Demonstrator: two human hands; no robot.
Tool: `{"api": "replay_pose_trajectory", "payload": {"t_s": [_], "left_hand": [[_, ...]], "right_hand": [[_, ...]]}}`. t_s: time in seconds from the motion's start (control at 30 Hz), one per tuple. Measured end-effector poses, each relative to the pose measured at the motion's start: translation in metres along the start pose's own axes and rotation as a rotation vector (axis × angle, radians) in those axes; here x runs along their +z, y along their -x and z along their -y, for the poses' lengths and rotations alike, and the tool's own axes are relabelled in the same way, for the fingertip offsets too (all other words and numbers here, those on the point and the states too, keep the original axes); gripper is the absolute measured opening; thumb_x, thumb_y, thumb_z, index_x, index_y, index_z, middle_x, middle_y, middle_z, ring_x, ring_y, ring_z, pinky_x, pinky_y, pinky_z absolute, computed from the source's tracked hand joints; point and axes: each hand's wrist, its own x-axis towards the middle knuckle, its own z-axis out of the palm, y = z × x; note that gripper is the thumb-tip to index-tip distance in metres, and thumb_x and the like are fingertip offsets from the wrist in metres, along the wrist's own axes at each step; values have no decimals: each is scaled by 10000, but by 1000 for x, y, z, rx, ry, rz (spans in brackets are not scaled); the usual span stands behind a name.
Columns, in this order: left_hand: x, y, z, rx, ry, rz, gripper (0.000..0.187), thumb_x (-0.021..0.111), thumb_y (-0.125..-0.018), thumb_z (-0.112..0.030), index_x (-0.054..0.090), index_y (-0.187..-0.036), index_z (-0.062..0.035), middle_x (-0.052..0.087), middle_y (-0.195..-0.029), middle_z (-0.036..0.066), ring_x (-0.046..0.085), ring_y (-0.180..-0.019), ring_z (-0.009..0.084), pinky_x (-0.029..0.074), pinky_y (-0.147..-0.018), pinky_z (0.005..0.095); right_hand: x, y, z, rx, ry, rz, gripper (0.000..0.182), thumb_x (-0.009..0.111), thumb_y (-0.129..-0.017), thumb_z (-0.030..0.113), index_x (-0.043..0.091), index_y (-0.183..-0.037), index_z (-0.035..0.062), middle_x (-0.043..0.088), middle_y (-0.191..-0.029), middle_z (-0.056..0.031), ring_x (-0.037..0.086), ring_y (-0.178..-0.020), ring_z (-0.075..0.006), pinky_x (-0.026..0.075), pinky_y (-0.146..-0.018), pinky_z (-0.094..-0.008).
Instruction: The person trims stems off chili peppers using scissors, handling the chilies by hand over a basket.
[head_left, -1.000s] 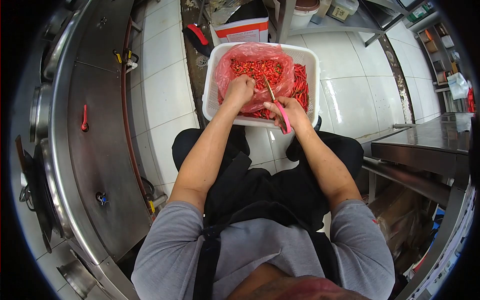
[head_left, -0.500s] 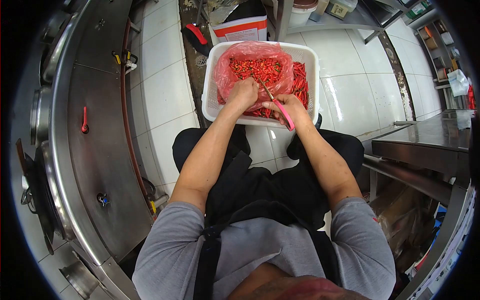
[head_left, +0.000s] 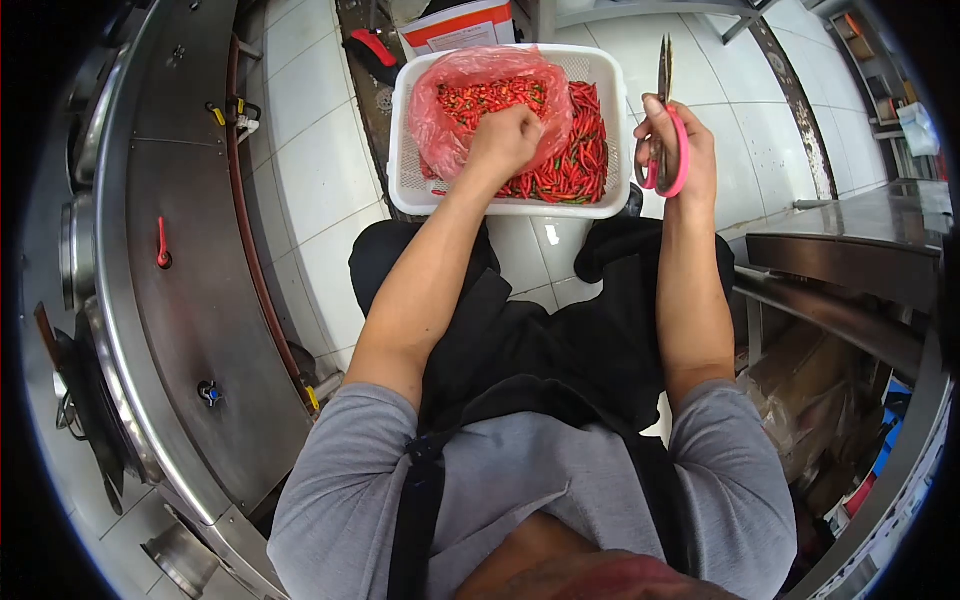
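R hand (head_left: 700, 155), approx 2 o'clock, grips pink-handled scissors (head_left: 683, 150), blades near-closed, pointing 12; L hand (head_left: 502, 142), 12 o'clock, fingers curled tight, contents can't tell, above chillies (head_left: 480, 98) in red bag (head_left: 430, 130), inside white basket (head_left: 540, 211).

The left hand (head_left: 508, 140) curls inward while the right hand (head_left: 698, 165) grips, pointing forward.

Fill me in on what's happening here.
The person's right hand holds pink-handled scissors, off to the right of the white basket. The left hand is curled over the open pink plastic bag in the basket; whether it holds anything is hidden. Red chilies fill the bag, and more loose chilies lie beside it.
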Motion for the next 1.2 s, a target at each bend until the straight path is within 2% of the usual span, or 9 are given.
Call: {"api": "replay_pose_trajectory", "payload": {"t_s": [0.17, 0.23, 0.33, 0.53, 0.77, 0.97, 1.13, 1.17, 1.2], "left_hand": [[64, 7, -3, 103, -119, 261, 166, 602, -821, -156, 697, -876, -32, 676, -867, 228, 666, -845, 384, 527, -778, 452], [78, 14, -12, -176, -428, 482, 229, 578, -815, -139, 700, -936, 11, 667, -980, 264, 658, -929, 399, 522, -840, 458], [98, 14, 10, -218, -385, 450, 306, 613, -816, -239, 690, -924, 37, 656, -953, 299, 641, -944, 441, 507, -864, 500], [72, 6, 9, -77, -371, 368, 232, 616, -834, -210, 700, -975, -46, 682, -929, 221, 663, -887, 382, 519, -809, 463], [-32, -1, -2, -192, -89, 92, 222, 675, -816, -233, 692, -899, -28, 690, -841, 178, 676, -814, 327, 519, -755, 411], [-57, 5, 11, -225, -118, 52, 234, 692, -839, -253, 694, -897, -26, 682, -726, 110, 663, -692, 194, 508, -641, 340], [-63, 15, 6, -78, -107, 150, 234, 684, -833, -260, 691, -906, -38, 691, -765, 127, 679, -728, 241, 524, -693, 354], [-64, 17, 1, -70, -86, 156, 178, 672, -794, -195, 682, -840, -24, 673, -802, 207, 666, -795, 357, 512, -730, 436], [-63, 17, 1, -73, -83, 152, 178, 672, -794, -195, 682, -840, -24, 673, -802, 207, 666, -795, 357, 512, -730, 436]], "right_hand": [[-3, 1, -2, 13, -25, 29, 324, 741, -844, 243, 649, -997, -28, 618, -664, -48, 549, -449, -85, 402, -405, -199], [1, 2, -5, 35, 18, 45, 310, 731, -853, 247, 654, -995, -18, 619, -665, -42, 544, -448, -81, 407, -417, -200], [1, 4, -6, 38, 109, 75, 328, 726, -857, 249, 654, -1024, -24, 625, -674, -45, 542, -449, -81, 405, -424, -201], [3, 2, -6, 20, 104, 108, 323, 715, -869, 238, 655, -1045, -25, 628, -690, -44, 572, -519, -84, 427, -469, -200], [35, 4, -51, 8, 111, 332, 518, 788, -800, 256, 618, -1170, -64, 697, -865, -85, 643, -799, -131, 510, -757, -260], [52, 4, -81, 143, 469, 488, 744, 804, -728, 472, 606, -1192, -75, 681, -801, -107, 638, -720, -124, 509, -671, -253], [65, 9, -71, 235, 496, 516, 773, 813, -707, 489, 605, -1205, -65, 671, -769, -90, 629, -674, -122, 504, -633, -263], [66, 7, -77, 219, 477, 516, 742, 815, -710, 477, 618, -1185, -59, 660, -740, -77, 620, -649, -117, 496, -608, -260], [68, 6, -82, 203, 457, 515, 712, 817, -713, 465, 631, -1165, -53, 648, -710, -64, 610, -623, -113, 489, -583, -257]]}}
